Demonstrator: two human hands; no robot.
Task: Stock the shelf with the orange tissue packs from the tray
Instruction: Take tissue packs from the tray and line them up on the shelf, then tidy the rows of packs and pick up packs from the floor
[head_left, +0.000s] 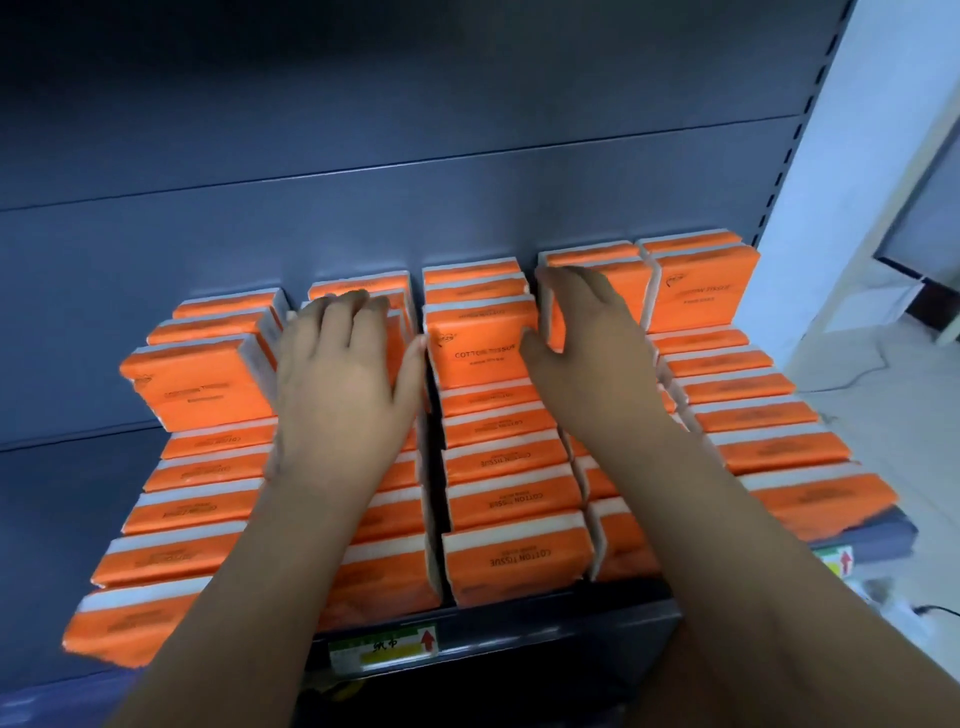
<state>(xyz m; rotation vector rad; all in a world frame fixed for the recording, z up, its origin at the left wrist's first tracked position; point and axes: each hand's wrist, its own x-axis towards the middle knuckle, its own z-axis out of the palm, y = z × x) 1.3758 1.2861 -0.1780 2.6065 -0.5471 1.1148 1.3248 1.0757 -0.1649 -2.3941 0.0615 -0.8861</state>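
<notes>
Orange tissue packs (498, 358) filled the shelf (519, 623) in rows across the middle. Left hand (343, 384) curled its fingers over a mostly hidden pack (401, 327); right hand (587, 338) gripped another pack (626, 291), fingertips blurry.

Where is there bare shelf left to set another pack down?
Bare shelf deck shows only left of the leftmost column of packs. Elsewhere crowded: columns fill front to back, gaps slim, left hand and right hand on raised rear packs.

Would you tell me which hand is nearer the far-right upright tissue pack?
Right. The right hand grips the neighbouring pack, just left of the far-right pack; the left hand grips packs two columns further left.
</notes>
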